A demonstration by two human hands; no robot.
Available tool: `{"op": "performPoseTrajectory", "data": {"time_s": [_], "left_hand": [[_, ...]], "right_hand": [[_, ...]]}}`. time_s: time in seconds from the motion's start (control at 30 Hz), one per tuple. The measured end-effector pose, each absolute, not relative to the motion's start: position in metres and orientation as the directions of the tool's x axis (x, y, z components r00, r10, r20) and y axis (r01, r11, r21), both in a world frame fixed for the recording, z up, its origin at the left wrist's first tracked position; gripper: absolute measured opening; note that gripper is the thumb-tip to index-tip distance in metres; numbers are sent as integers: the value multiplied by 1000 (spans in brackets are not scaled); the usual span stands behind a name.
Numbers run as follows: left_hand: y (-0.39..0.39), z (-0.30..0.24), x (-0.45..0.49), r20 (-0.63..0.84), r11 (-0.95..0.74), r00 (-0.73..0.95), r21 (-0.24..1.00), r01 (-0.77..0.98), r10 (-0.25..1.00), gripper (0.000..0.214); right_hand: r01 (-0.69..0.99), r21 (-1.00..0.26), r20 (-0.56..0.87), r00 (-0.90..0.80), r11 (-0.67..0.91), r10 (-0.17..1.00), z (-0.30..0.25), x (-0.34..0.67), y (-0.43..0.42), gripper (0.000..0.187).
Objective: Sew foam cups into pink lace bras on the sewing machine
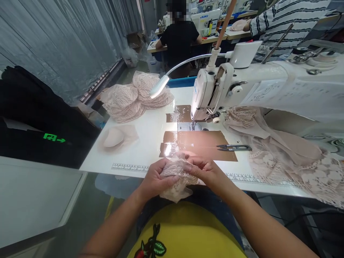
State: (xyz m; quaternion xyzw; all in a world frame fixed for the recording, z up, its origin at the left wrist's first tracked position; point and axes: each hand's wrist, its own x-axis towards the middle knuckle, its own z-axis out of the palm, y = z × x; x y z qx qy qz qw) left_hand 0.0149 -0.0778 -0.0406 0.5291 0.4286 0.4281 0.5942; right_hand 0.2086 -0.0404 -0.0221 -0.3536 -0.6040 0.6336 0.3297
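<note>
Between my two hands is a bunched piece of beige lace fabric [178, 179], held at the table's front edge. My left hand [159, 179] grips its left side, thumb lying across the front. On the other side my right hand [202, 172] pinches the top right of the lace with thumb and fingers. Just beyond my hands, brown tape [196, 141] covers part of the table in front of the sewing machine's needle area [194, 124]. Black thread snips [233, 147] lie on that tape, to the right of my hands.
Stacked lace cups [123, 102] sit at the back left, with a single pale cup piece [114, 137] nearer me. The white sewing machine [242, 82] and its lamp [159, 86] overhang the table. Lace garments [292, 150] spread over the right side. Two people work beyond.
</note>
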Motion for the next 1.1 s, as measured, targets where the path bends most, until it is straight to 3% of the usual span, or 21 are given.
{"op": "performPoseTrajectory", "data": {"time_s": [0.13,0.27,0.4,0.53,0.57,0.67,0.77,0.8,0.9,1.0,1.1], "left_hand": [[-74,-34,13,-74,53,334,996,71,940,13],[-73,-33,2,-153,112,330,984,141,932,8],[-77,-41,-12,-219,239,185,967,-92,958,13],[-81,-41,-12,-288,324,151,802,-501,946,7],[-83,-39,-9,-285,336,179,765,-550,942,17],[-88,-31,7,-229,356,290,762,-541,929,48],[-89,-29,22,-224,305,217,812,-498,950,28],[-87,-31,24,-232,274,145,813,-514,962,21],[-83,-38,19,-268,223,10,780,-584,963,32],[-80,-39,4,-156,127,-30,888,-443,987,30],[-79,-24,-3,216,-214,51,976,-33,975,20]], "right_hand": [[-75,-956,-186,-592,-284,784,-26,213,-40,33],[-244,-883,-225,-528,-400,819,-24,219,-42,36],[-370,-841,-237,-403,-394,884,-22,225,-44,36],[-443,-830,-203,-328,-340,923,-21,224,-44,29],[-429,-848,-181,-316,-310,931,-21,223,-44,30],[-228,-944,-144,-359,-237,922,-23,219,-47,34],[-60,-980,-143,-450,-189,882,-26,219,-50,32],[-71,-979,-135,-461,-189,877,-26,221,-51,32],[-220,-958,-88,-380,-182,921,-26,232,-50,34],[-193,-972,-71,-313,-136,947,-19,242,-49,33],[32,-999,-20,-437,-7,899,-12,240,-49,34]]}}
